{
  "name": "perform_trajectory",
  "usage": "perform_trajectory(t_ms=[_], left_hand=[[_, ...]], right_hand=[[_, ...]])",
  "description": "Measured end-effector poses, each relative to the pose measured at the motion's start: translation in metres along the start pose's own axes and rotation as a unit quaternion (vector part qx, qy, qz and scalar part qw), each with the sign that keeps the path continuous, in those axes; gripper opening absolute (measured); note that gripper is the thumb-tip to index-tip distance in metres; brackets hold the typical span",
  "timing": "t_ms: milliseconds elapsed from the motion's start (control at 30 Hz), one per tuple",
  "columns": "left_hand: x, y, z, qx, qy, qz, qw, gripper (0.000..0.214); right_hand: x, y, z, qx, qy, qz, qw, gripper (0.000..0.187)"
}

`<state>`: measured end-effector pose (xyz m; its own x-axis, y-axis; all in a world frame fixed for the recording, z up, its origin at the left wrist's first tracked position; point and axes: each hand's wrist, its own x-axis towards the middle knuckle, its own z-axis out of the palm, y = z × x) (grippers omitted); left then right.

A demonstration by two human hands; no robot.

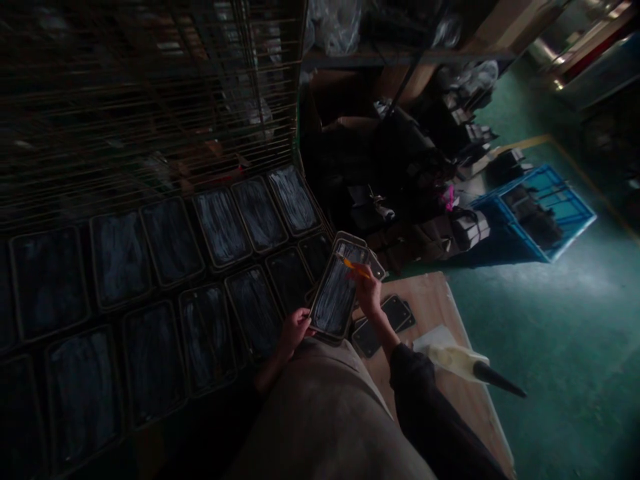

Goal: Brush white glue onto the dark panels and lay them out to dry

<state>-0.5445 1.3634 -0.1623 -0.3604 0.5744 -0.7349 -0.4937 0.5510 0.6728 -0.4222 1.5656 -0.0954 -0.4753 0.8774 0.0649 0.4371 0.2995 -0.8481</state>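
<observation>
My left hand (299,325) is closed on the lower left edge of a dark rectangular panel (333,303) with a pale rim and whitish streaks. In my right hand (369,292) is a small orange-handled brush (354,267), its tip over the panel's upper part; contact is hard to tell in the dim light. Below my right wrist, more dark panels (373,333) lie on a wooden board (443,297). A pale bottle with a long black nozzle (457,360) lies on that board beside my right forearm.
Rows of similar streaked panels (120,260) lie to the left, beside a wire rack (225,80). Cartons and dark bundles (410,140) fill the area ahead. A blue crate (550,213) stands on the green floor (565,333) at right.
</observation>
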Motion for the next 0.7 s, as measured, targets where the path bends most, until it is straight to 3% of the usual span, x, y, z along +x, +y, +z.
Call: perform_trajectory(t_ms=[100, 300, 533, 700], left_hand=[[0.000, 0.000, 0.000, 0.014, -0.001, 0.001, 1.000, 0.019], [-0.003, 0.002, 0.001, 0.002, -0.018, -0.004, 1.000, 0.021], [-0.022, 0.027, -0.006, -0.143, -0.153, -0.032, 0.977, 0.038], [-0.036, 0.050, -0.007, -0.213, -0.182, -0.032, 0.960, 0.049]], right_hand=[[0.003, 0.004, 0.004, -0.009, 0.003, 0.000, 1.000, 0.032], [0.015, 0.014, -0.001, -0.046, 0.080, -0.011, 0.996, 0.033], [-0.048, 0.013, -0.024, -0.044, 0.081, 0.021, 0.996, 0.035], [-0.078, 0.028, -0.027, -0.077, 0.091, 0.078, 0.990, 0.035]])
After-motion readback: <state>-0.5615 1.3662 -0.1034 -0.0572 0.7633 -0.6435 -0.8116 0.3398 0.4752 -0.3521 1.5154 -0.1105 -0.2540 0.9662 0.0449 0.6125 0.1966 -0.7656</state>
